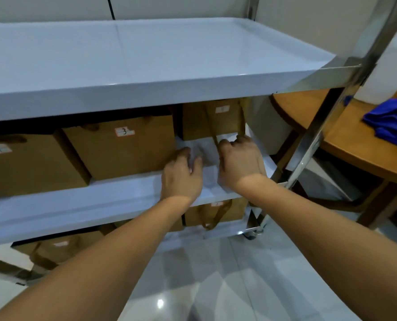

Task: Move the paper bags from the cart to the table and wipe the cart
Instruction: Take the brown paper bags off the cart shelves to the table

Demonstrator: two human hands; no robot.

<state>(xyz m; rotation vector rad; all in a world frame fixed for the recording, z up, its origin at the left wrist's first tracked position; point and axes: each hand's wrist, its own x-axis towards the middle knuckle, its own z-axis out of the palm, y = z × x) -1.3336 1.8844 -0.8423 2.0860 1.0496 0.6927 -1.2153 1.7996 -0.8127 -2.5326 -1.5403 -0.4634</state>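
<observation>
Middle shelf of cart: paper bag stands straight ahead of both hands, handles trailing toward them. Right hand nearer, fingers curled round a handle; left hand flat beside bag 3. Bench lies right

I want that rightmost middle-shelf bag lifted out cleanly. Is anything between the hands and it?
Nothing visible. The right hand already grips a handle of the paper bag; the left hand rests on the bare shelf before it.
</observation>
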